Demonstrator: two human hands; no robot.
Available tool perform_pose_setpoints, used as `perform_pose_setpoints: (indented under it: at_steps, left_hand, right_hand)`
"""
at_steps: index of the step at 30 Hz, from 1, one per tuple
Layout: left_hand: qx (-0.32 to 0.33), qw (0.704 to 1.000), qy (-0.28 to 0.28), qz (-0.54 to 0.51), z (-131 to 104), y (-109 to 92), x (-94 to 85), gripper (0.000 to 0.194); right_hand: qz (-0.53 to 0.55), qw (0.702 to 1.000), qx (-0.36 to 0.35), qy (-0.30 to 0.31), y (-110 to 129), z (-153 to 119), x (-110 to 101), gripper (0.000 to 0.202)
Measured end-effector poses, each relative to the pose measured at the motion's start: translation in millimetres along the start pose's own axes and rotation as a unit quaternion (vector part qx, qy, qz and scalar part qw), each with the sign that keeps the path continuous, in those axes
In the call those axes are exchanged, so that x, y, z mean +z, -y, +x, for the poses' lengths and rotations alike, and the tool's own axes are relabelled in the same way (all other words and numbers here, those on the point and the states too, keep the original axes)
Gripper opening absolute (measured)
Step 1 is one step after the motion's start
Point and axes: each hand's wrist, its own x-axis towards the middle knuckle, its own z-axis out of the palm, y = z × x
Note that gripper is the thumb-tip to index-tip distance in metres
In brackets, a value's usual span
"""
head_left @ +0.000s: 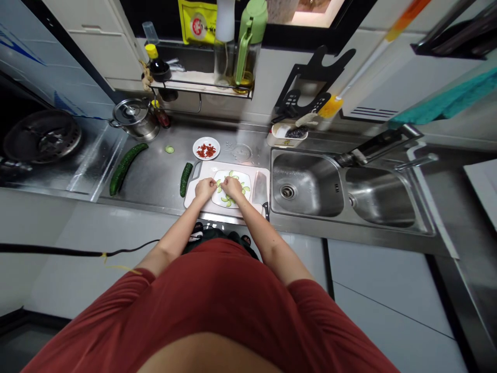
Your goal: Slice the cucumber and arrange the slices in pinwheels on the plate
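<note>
On the cutting board (202, 199) at the counter's front edge sits a white plate (248, 182) ringed with cucumber slices (225, 198) — both hands over it. Left hand (204, 188) and right hand (232, 187) have fingers curled; whether they pinch slices, I cannot tell. A cleaver (260, 188) lies along the board's right edge.

left hand (204, 188) | right hand (232, 186) | over plate (219, 198) of cucumber slices (245, 189)
</note>
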Motion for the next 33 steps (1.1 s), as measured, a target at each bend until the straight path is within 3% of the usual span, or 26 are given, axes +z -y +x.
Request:
perform_pose_setpoints:
  at_steps: [13,17,21,33]
  left_hand:
    - [0.051,0.995,-0.033,0.074,-2.1,5.1,5.0,0.022]
    - [0.131,0.984,-0.057,0.103,-12.9,6.1,5.7,0.026]
    - [0.203,0.967,-0.036,0.148,-23.6,9.1,8.7,0.03]
    - [0.204,0.963,0.01,0.176,-22.0,10.6,6.8,0.036]
  right_hand:
    - [-0.046,0.999,-0.005,-0.004,0.0,-1.9,2.2,0.021]
    - [-0.055,0.998,-0.007,-0.002,-0.4,-3.5,2.2,0.023]
    - [-0.064,0.998,-0.009,0.002,0.6,-4.7,0.8,0.025]
    - [-0.071,0.997,0.0,-0.001,3.4,-7.5,-0.6,0.023]
